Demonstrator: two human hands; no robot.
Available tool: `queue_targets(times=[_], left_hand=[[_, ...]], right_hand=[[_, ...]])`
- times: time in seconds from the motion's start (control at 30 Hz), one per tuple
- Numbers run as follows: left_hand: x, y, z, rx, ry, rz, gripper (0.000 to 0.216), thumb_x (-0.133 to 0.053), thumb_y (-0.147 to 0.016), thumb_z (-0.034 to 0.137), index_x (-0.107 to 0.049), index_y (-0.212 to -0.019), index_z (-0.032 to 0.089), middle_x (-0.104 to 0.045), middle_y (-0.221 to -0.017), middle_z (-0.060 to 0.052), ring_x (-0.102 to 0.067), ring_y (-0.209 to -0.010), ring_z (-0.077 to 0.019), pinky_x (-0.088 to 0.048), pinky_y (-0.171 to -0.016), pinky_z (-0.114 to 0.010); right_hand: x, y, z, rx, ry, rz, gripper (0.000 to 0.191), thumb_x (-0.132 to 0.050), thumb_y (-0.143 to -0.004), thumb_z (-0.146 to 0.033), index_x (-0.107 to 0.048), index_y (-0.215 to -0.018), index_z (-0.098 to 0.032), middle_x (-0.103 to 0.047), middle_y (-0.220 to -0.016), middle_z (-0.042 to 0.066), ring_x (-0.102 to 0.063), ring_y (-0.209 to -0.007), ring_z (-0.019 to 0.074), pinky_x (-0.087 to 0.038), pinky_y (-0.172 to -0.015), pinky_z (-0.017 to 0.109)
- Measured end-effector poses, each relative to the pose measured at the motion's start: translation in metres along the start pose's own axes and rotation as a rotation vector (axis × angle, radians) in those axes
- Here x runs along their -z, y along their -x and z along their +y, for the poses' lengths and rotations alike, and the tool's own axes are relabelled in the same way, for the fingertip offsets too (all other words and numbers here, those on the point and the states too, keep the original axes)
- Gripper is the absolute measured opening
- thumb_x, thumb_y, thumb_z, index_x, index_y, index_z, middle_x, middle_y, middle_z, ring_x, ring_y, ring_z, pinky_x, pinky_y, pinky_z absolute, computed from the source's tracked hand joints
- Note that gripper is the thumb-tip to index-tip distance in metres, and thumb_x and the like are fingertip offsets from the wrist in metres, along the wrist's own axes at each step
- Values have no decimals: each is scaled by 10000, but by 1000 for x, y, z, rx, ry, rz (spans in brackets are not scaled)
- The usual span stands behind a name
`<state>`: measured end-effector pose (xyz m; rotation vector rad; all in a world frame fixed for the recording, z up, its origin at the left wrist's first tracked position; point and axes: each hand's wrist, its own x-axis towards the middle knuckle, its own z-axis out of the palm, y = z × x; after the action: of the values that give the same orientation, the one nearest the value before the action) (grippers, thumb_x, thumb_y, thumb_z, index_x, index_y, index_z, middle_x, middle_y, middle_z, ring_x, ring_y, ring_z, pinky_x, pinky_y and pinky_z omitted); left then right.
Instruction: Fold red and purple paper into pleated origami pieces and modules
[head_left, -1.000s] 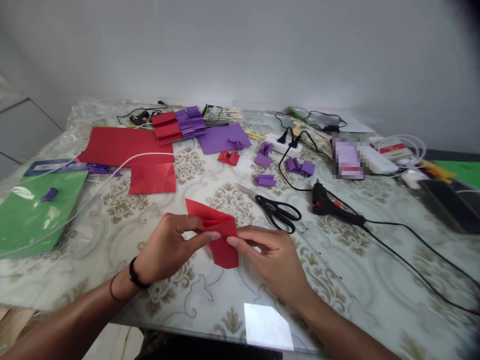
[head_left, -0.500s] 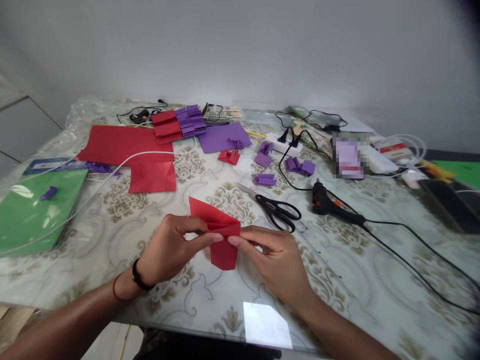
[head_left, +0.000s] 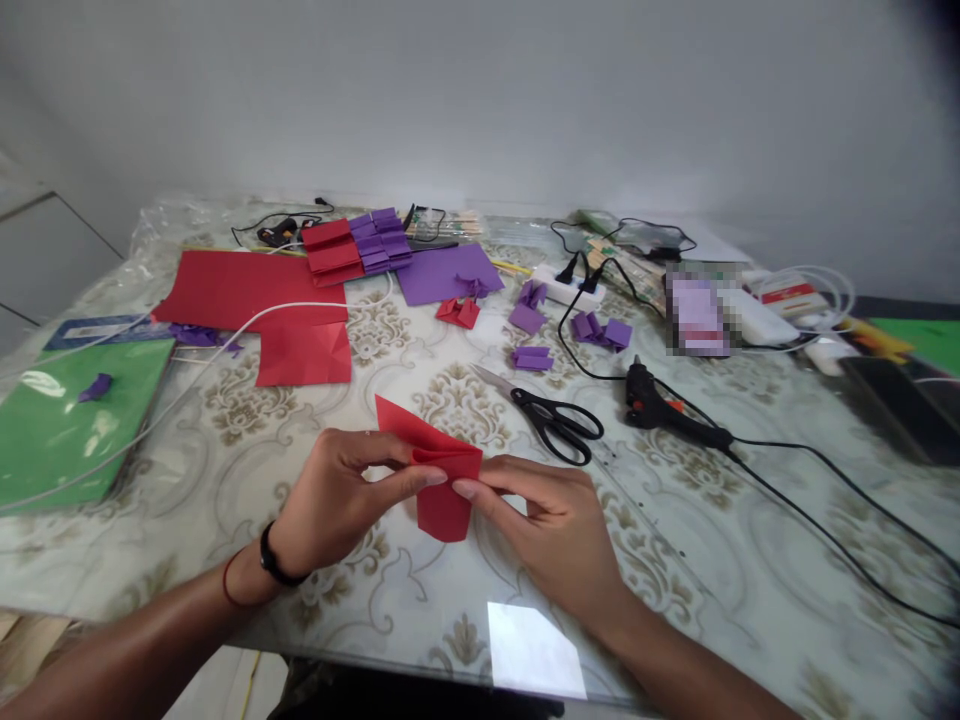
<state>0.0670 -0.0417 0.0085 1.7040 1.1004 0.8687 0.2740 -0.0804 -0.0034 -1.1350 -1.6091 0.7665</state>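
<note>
A folded piece of red paper [head_left: 444, 510] is held between both hands above the patterned table [head_left: 420, 630]. My left hand [head_left: 352, 490] pinches its left part, thumb in front, near a raised pleat. On its right edge my right hand [head_left: 547, 515] is closed, thumb on the front face and fingers behind. One flap of the paper slants up to the upper left, and a flat part hangs below the thumbs. Black-handled scissors [head_left: 555, 420] lie just beyond my right hand, blades pointing up-left. Farther right rests a black glue gun [head_left: 667, 415] with its cord.
Red sheets [head_left: 247, 290] and a green pack [head_left: 90, 430] lie at left, crossed by a white cable [head_left: 255, 325]. Folded purple pieces [head_left: 532, 357] lie past the scissors. Behind them are a power strip [head_left: 555, 288] and a purple sheet [head_left: 446, 275]. A phone [head_left: 701, 315] lies right.
Both hands keep their pinch on the red paper. The pleat looks pressed flatter and narrower than before. The objects on the table have stayed in place.
</note>
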Motion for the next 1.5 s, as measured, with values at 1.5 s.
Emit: queue_targets(times=[1.5], left_hand=[[9, -9, -3, -112, -103, -167, 99, -775, -900, 275, -708, -912, 204, -772, -1001, -16, -706, -917, -167, -534, -853, -276]], right_hand=[[10, -5, 6, -344, -91, -337, 381, -648, -957, -399, -622, -644, -183, -501, -599, -38, -404, -570, 105, -337, -528, 245]])
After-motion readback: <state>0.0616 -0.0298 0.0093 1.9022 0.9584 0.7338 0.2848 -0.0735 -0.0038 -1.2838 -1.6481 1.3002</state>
